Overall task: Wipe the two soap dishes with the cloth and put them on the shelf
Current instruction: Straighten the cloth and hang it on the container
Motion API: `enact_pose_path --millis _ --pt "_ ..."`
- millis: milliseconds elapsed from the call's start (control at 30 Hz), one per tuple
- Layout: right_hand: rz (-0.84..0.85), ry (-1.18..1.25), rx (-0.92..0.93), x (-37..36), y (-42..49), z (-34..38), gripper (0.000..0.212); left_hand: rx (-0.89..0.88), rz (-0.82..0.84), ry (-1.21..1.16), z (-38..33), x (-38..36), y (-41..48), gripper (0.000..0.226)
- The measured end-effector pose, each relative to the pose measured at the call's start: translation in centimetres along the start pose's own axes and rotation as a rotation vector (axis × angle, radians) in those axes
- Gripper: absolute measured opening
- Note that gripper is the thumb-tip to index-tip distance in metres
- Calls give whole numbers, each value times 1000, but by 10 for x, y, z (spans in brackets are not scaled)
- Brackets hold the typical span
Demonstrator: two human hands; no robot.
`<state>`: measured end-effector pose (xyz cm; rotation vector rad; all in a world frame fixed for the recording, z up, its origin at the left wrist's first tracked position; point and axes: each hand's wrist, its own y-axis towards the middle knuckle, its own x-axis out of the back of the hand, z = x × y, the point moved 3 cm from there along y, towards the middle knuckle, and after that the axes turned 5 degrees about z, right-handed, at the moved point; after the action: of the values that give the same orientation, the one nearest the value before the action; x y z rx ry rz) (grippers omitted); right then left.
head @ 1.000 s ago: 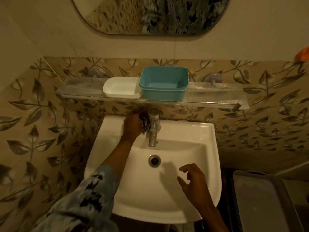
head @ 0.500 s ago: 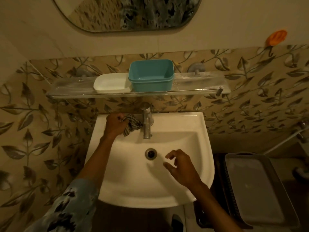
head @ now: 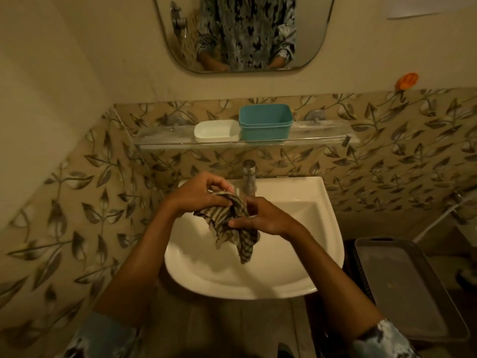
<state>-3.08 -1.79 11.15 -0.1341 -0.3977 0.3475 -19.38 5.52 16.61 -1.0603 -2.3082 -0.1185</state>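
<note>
A striped cloth (head: pixel 228 224) hangs over the white sink (head: pixel 289 277), bunched between both hands. My left hand (head: pixel 198 195) pinches its upper edge and my right hand (head: pixel 265 218) grips its right side. On the glass shelf (head: pixel 160 139) above the sink stand a shallow white soap dish (head: pixel 216 129) and, touching its right side, a deeper blue soap dish (head: pixel 265 122). Both dishes look empty.
A chrome tap (head: pixel 249 177) rises just behind the cloth. A mirror (head: pixel 242 32) hangs above the shelf. A grey lidded bin (head: pixel 410 288) stands to the right of the sink, and an orange hook (head: pixel 407 80) is on the wall.
My left hand brought the cloth from beside the tap out over the basin. My right hand rose from the basin and took hold of the cloth. The view tilted up.
</note>
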Motion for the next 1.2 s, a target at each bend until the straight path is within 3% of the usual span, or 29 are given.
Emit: enact_pose_path --millis 100,200,333,467,633,733,833,1033,1133,1200 --pt "21 20 13 5 -20 4 53 -37 6 -35 -15 6 -15 17" --pt "-39 -85 47 10 -44 5 27 -84 -54 -88 -23 9 -24 16" --pt "-242 117 94 25 -73 7 18 -90 -131 -119 -20 10 -32 20" --pt "-429 239 131 42 -96 16 7 -54 -77 -89 -10 -13 -35 19" --pt "-481 87 211 61 -116 36 14 -98 239 -66 -30 -69 -24 36" --pt "-394 -175 184 71 -123 38 22 -264 208 -234 -75 -97 -6 49" --pt "-398 -277 182 92 -137 27 30 -344 147 -215 -116 -125 23 42" --pt "-427 -188 76 163 -187 -32 52 -332 28 -141 -162 -191 99 6" --pt "-459 -111 -3 197 -216 -78 54 -334 55 -57 -180 -227 137 6" --pt "-345 -43 -55 220 -236 -114 42 -316 70 -28 -189 -253 164 8"
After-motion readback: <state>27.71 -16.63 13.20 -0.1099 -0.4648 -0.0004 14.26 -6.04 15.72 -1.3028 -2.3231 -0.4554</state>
